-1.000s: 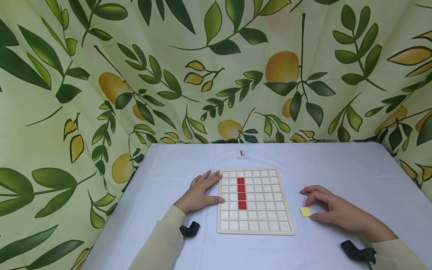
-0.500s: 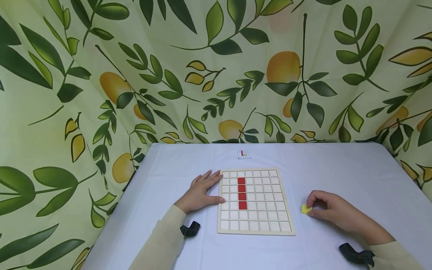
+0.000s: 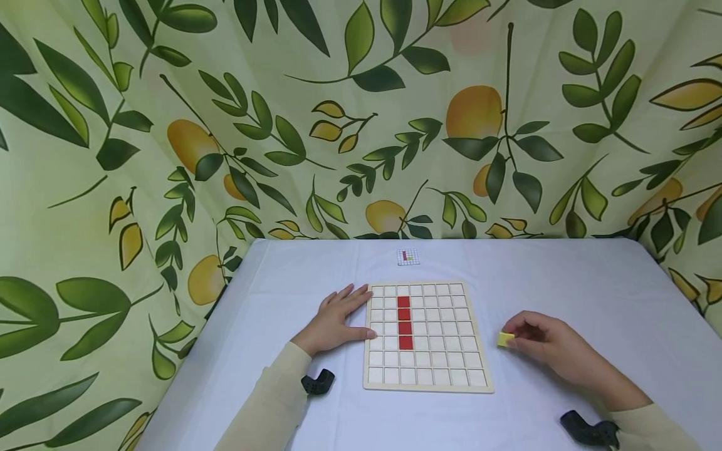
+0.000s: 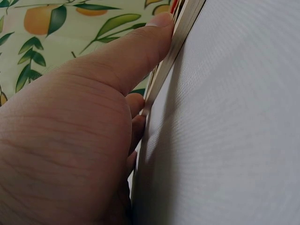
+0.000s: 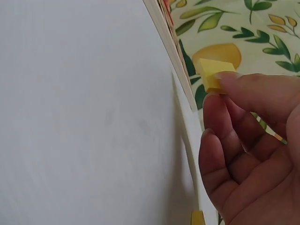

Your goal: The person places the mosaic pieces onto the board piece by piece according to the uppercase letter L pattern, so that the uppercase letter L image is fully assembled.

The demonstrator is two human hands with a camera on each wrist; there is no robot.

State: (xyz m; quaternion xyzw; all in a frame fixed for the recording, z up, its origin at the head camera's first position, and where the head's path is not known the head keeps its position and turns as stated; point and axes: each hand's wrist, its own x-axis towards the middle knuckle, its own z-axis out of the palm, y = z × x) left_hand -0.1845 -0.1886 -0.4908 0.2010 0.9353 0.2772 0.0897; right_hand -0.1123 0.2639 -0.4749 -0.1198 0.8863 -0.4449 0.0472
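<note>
Right of the board, the right hand pinches a yellow tile between thumb and fingertips, just off the table. Against the board's left edge, the left hand lies flat, fingers straight. On the board, four red tiles form a column. Beyond it lies a small card.

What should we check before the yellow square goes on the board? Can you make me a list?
1. Yellow square pinched in the right hand: ok.
2. Square lifted off the table: ok in the right wrist view.
3. Left hand rests against the board edge, steadying it: ok.
4. Red tiles sit in one column, with free cells beside them: ok.
5. Pattern card readable for the yellow spot: cannot tell, too small.
</note>
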